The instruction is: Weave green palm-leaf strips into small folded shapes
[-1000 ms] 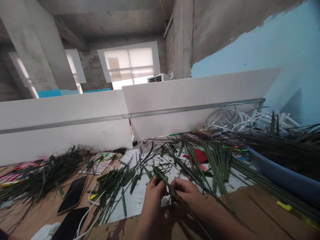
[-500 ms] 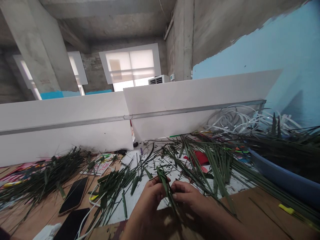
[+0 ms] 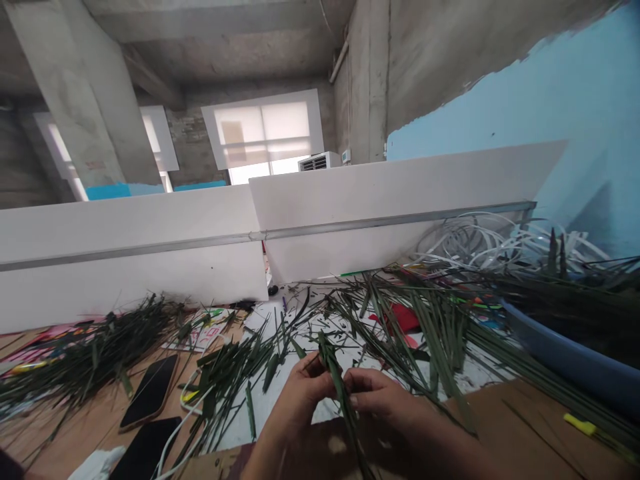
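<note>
Concrete room (image 3: 250, 47), leaf-strewn table (image 3: 100, 420)

White panels (image 3: 400, 193) stand across the far side of my table, with a blue wall (image 3: 560, 100) beyond them to the right. Biggest of the containers is the blue basin (image 3: 560, 350) at my far right, heaped with dark leaves (image 3: 575, 310) that poke above its rim. Loose green leaves (image 3: 445, 333) fan out left of it, and a darker pile (image 3: 105, 350) lies at my left.

Both forearms come up from the near edge, my hands nearly together. With the thumb and curled fingers of my left hand (image 3: 307, 393) I pinch a green leaf strip (image 3: 336, 377), its bunched end above my fingers and its tail running down toward me. My right hand (image 3: 375, 393) has its fingers curled, tips at the strip's right side; whether they grip or only touch, I cannot tell.

White sheet (image 3: 273, 407) shows between my left hand and the nearest leaves. Brown board (image 3: 500, 427) spreads right of my right forearm. Two dark phones (image 3: 150, 390) lie on the left, a white cable (image 3: 173, 437) across the nearer one.
</note>
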Tool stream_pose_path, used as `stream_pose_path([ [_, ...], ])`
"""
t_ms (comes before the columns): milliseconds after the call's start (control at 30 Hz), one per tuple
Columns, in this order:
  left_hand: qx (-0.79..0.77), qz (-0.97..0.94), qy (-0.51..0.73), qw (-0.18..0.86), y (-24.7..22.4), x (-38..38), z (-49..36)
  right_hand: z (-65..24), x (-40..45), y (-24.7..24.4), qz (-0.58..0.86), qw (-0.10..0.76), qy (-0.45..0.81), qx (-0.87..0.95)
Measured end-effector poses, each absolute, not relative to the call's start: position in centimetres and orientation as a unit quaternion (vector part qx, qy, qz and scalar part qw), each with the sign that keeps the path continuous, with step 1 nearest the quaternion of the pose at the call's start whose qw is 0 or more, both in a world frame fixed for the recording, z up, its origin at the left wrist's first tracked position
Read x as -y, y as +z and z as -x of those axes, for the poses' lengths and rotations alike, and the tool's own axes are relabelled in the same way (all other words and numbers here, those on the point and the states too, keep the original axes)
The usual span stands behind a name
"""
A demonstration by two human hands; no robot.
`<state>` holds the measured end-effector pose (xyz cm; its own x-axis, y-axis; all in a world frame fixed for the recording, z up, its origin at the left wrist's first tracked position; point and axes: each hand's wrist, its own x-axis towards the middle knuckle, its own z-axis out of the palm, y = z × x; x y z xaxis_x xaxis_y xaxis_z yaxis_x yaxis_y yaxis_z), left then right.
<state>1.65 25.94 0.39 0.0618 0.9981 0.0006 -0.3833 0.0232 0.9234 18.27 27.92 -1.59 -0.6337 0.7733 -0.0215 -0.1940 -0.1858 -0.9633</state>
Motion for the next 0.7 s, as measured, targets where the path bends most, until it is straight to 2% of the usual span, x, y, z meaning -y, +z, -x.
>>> stream_pose_path([
  [300,-0.388,-0.438,0.585,0.562,0.7,-25.6,-2.5,-17.4,-28.9,-3.2,0.255,0.392,0.665,0.582],
  [467,-0.388,-0.442,0.573,0.571,0.7,-25.7,-2.2,-18.0,-29.3,-2.9,0.302,0.434,0.574,0.626],
  [700,-0.448,-0.318,0.589,0.593,0.0,-26.8,-1.0,-20.1,-29.8,-1.3,0.430,0.412,0.276,0.754],
])
